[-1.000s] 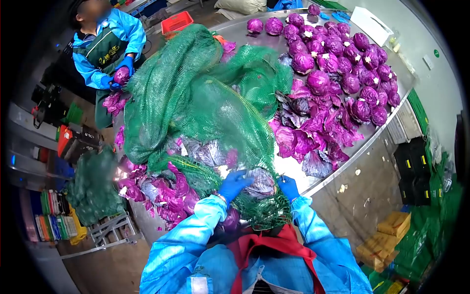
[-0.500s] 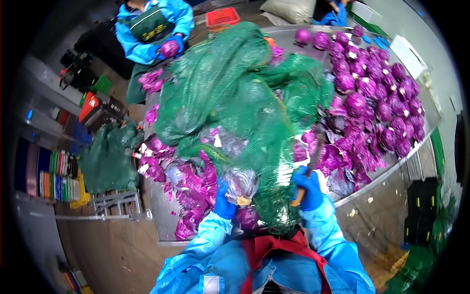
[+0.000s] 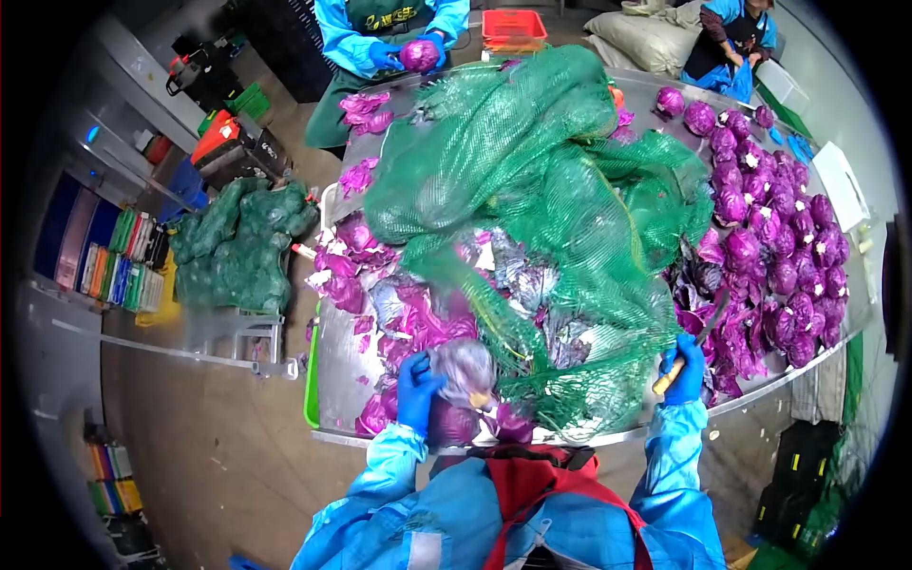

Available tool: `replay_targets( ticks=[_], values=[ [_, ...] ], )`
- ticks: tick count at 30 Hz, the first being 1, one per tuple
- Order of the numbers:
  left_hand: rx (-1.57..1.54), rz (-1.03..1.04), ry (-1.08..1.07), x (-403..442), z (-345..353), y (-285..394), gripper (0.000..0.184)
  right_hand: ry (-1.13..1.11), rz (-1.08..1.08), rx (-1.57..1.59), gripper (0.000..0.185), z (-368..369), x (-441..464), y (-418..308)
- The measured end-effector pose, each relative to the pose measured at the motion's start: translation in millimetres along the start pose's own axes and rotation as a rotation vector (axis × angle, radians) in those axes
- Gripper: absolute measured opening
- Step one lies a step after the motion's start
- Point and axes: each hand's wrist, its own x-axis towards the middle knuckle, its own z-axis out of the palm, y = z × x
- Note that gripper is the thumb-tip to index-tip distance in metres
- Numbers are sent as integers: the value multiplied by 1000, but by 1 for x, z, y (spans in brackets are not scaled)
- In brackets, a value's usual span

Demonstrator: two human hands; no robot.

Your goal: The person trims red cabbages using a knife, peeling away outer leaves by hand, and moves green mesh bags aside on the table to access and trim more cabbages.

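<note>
1. Left hand (image 3: 415,391): fingers curled against the side of a greyish cabbage (image 3: 464,369), thumb placement unclear. Cabbage sat near the table's (image 3: 334,404) front edge, stem end tipped right and toward the wearer; could not tell whether it was lifted or resting on the heads (image 3: 454,423) below.
2. Right hand (image 3: 684,369): closed round the pale handle of a knife (image 3: 668,377), dark blade pointing up and away, well apart from the cabbage.
3. Done, by my reading: a large pile (image 3: 779,237) of bright, stripped heads at the table's right, several showing pale cut stems. Loose leaves (image 3: 418,323) lay both sides of the net.
4. Left, I judged: the held cabbage, dull outer leaves on; more heads under the green net (image 3: 532,161), count hidden.
5. Across the table, a co-worker (image 3: 361,57) held a purple head (image 3: 419,55) in both hands.
</note>
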Motion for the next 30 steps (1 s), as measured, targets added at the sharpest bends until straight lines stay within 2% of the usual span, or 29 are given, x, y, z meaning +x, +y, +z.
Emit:
replay_targets(
  ticks=[1, 2, 4, 5, 6, 7, 8, 10, 11, 12, 13, 14, 16, 18, 20, 24, 25, 28, 30],
  values=[
    [134, 44, 40, -3, 3, 7, 61, 17, -32, -113, 19, -5, 5, 4],
    [238, 144, 85, -9, 13, 12, 61, 46, -42, -126, 22, -11, 9, 6],
    [597, 616, 24, -19, 32, 48, 65, 111, 57, -62, 22, -16, 9, 5],
    [595, 669, -61, -20, 38, 42, 68, 137, 60, -45, 22, -28, 14, 19],
    [812, 687, -174, -25, 49, 58, 69, 166, 54, -24, 22, -39, 17, 25],
    [834, 751, -341, -24, 53, 53, 71, 196, 96, 18, 21, -31, 9, 18],
    [857, 721, -403, -25, 58, 51, 72, 224, 133, 65, 21, -19, 1, 12],
    [803, 744, -391, -27, 51, 50, 74, 239, -19, -37, 21, -29, 11, 20],
    [696, 548, -505, -23, 43, 49, 74, 201, -64, 25, 20, -37, 20, 21],
    [652, 619, -351, -24, 28, 26, 72, 157, -96, 85, 20, -42, 26, 22],
    [623, 594, -309, -28, 19, 22, 72, 211, 23, 181, 21, -31, 20, 4],
    [496, 518, -187, -28, 7, -7, 75, 236, 19, 267, 23, -21, 19, -11],
    [328, 384, -100, -27, -6, -34, 78, 229, -16, 288, 24, -11, 19, -41],
    [305, 386, -106, -30, -9, -35, 73, 217, -164, 336, 24, -7, 28, -68],
    [282, 324, -58, -36, -10, -30, 70, 108, -264, 327, 25, 32, -5, -120],
    [216, 25, -87, -32, -29, -34, 63, 33, -356, 316, 18, 39, -8, -140],
    [323, 121, -102, -40, -20, -12, 65, 77, -376, 284, 18, 43, -10, -140],
    [799, 642, -212, -37, 7, 43, 72, 159, -391, 185, 18, 38, -8, -128],
    [812, 781, -353, -32, 36, 74, 67, 140, -350, 99, 18, -3, 12, -115]
  ],
)
